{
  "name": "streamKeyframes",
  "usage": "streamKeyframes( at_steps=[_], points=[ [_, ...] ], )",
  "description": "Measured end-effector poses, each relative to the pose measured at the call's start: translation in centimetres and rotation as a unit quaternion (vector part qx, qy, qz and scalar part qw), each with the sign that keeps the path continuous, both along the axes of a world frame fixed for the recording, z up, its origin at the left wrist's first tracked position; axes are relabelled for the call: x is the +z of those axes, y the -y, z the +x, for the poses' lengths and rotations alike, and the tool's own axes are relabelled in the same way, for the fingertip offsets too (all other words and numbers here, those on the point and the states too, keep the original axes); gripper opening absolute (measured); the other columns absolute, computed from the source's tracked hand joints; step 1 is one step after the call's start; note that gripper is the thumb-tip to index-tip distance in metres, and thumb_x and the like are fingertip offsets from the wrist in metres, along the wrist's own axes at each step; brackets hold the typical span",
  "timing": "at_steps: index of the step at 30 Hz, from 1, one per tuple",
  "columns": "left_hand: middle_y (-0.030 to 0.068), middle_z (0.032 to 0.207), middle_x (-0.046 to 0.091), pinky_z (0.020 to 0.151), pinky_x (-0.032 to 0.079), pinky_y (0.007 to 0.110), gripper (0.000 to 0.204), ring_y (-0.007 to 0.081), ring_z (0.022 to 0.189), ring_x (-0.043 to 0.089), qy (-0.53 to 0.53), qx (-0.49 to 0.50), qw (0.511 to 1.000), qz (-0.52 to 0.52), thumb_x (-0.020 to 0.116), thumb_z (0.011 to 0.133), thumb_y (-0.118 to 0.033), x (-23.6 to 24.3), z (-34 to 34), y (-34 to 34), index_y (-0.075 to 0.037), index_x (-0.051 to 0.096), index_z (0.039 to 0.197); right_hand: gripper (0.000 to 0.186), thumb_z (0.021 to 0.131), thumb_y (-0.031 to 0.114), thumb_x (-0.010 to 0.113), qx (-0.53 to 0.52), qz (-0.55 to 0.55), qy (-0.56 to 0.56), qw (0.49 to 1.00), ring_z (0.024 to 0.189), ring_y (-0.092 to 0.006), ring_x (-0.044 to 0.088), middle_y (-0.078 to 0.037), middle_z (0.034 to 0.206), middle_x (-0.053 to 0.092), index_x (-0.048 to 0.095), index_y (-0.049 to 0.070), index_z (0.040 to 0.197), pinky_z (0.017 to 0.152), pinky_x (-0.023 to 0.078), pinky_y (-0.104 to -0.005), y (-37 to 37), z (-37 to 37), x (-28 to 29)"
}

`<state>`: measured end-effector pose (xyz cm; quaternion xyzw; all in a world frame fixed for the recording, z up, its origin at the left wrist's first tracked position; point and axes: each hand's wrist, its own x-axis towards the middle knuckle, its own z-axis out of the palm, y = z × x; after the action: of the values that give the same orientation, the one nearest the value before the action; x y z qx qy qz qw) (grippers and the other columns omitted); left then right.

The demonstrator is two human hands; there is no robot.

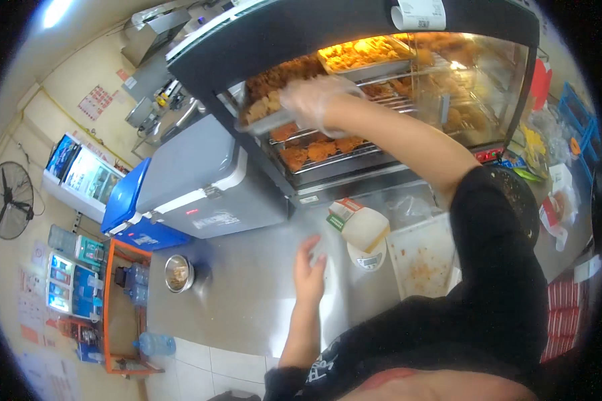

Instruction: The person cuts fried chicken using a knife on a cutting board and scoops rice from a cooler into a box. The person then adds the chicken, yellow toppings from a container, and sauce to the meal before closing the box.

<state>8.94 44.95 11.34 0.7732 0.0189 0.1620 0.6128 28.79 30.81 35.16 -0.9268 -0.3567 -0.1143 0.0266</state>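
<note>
My right hand (318,100), in a clear plastic glove, reaches into a lit heated display case (294,190). It is over a metal tray (274,122) of pale golden nuggets (264,105). Blur and the glove hide whether its fingers grip anything. Flat breaded pieces (321,151) lie on the wire rack below. Bare and empty, my left hand (309,271) hovers above the steel counter (247,294) with thumb and finger apart. Just right of it, a white, green and red paper box (364,227) rests by a white rounded thing (368,259) with a dark label.
A white tray (441,234) with crumbs lies right of the box. Grey (197,180) and blue (130,200) cooler boxes stand at left, with a steel bowl (178,274) in front. A dark round pan (515,200) sits at right. A tray of fries (364,55) glows in the case.
</note>
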Motion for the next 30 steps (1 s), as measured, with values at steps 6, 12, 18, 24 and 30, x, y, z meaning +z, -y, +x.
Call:
streamKeyframes(
  at_steps=[6, 12, 18, 24, 30],
  points=[
    [0.0136, 0.125, 0.047, 0.092, 0.038, 0.039, 0.049, 0.0254, 0.112, 0.046, -0.050, 0.041, 0.982, -0.180, 0.054, 0.084, -0.027, 2.1, -8.5, -3.4, -0.002, 0.042, 0.125, 0.016, 0.079, 0.020, 0.060, 0.101, -0.047, 0.025, 0.993, 0.086, -0.0236, 0.059, -0.008, 0.084, 0.055, 0.060, 0.012, 0.093, 0.067, 0.051, -0.0354, 6.6, -10.9, -2.5],
    [0.0094, 0.127, 0.043, 0.089, 0.040, 0.039, 0.077, 0.0236, 0.109, 0.046, 0.018, -0.045, 0.963, -0.266, 0.050, 0.080, -0.053, 5.1, -10.2, 0.4, -0.006, 0.030, 0.137, 0.017, 0.070, 0.019, 0.064, 0.265, -0.055, -0.036, 0.962, 0.076, -0.0221, 0.057, -0.007, 0.080, 0.055, 0.059, 0.012, 0.085, 0.061, 0.049, -0.0361, 11.7, -18.1, -7.4],
    [0.0162, 0.118, 0.045, 0.088, 0.041, 0.037, 0.069, 0.0273, 0.101, 0.048, -0.111, 0.144, 0.982, -0.058, 0.060, 0.076, -0.012, -6.5, -14.5, -2.2, -0.001, 0.026, 0.135, 0.012, 0.075, 0.014, 0.055, 0.408, -0.065, -0.159, 0.897, 0.087, -0.0273, 0.058, -0.010, 0.089, 0.057, 0.060, 0.009, 0.085, 0.076, 0.049, -0.0369, 5.6, -20.2, -22.4],
    [0.0198, 0.117, 0.048, 0.086, 0.043, 0.037, 0.069, 0.0269, 0.101, 0.052, -0.180, 0.255, 0.945, 0.098, 0.058, 0.075, -0.007, -16.2, -19.4, -8.6, 0.001, 0.024, 0.134, 0.013, 0.074, 0.013, 0.056, 0.419, -0.024, -0.217, 0.881, 0.082, -0.0279, 0.061, -0.011, 0.083, 0.061, 0.062, 0.011, 0.086, 0.066, 0.051, -0.0391, -3.6, -22.5, -36.5],
    [0.0232, 0.123, 0.044, 0.096, 0.038, 0.037, 0.072, 0.0311, 0.112, 0.047, -0.252, 0.343, 0.885, 0.189, 0.058, 0.079, -0.008, -21.4, -23.0, -18.0, 0.001, 0.018, 0.138, 0.015, 0.074, 0.013, 0.056, 0.388, -0.035, -0.247, 0.887, 0.074, -0.0309, 0.062, -0.017, 0.078, 0.061, 0.061, 0.008, 0.087, 0.062, 0.050, -0.0419, -8.6, -18.2, -25.8]
  ],
)
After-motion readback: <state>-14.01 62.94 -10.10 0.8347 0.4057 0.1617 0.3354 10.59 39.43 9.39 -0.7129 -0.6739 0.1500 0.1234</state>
